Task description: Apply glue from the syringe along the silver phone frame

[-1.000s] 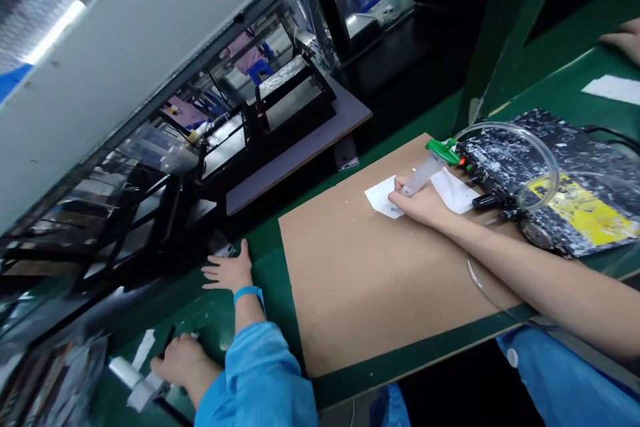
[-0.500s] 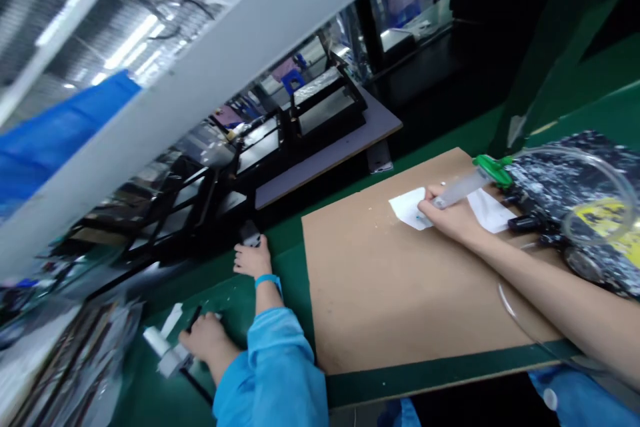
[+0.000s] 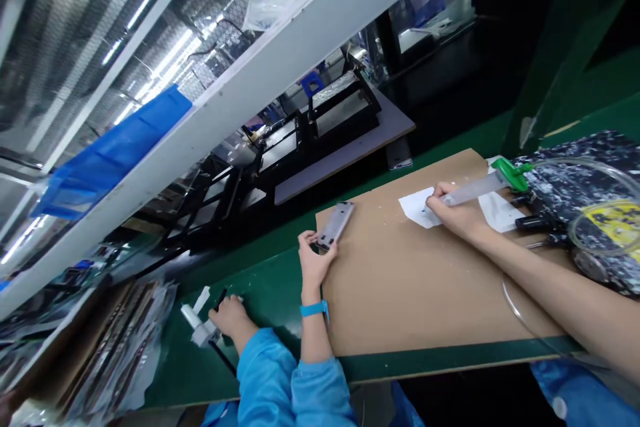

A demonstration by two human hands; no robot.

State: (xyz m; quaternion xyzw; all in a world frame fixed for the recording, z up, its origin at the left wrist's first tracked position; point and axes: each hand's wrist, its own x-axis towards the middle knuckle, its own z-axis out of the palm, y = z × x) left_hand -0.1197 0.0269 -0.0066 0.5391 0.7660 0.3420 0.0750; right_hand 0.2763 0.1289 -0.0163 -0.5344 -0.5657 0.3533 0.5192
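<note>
My left hand (image 3: 314, 261), with a blue wristband, grips the near end of a flat grey metal frame (image 3: 334, 224) at the left edge of the brown board (image 3: 400, 293). My right hand (image 3: 457, 213) is closed around a clear dispensing syringe (image 3: 475, 188) with a green cap. The syringe tip rests on a white paper slip (image 3: 414, 207) on the board. A clear hose (image 3: 595, 167) loops from the syringe over to the right.
Another person's hand (image 3: 231, 317), in a blue sleeve, holds a white tool (image 3: 200, 328) on the green bench at left. A speckled black plate (image 3: 590, 193) with a yellow label lies at right. Black fixtures (image 3: 330, 113) stand behind on a grey board, and bagged parts (image 3: 115, 347) lie at lower left.
My left hand picked up the grey frame from the bench edge and brought it right, onto the board's left edge. My right hand stayed on the paper with the syringe. The view tilted upward.
</note>
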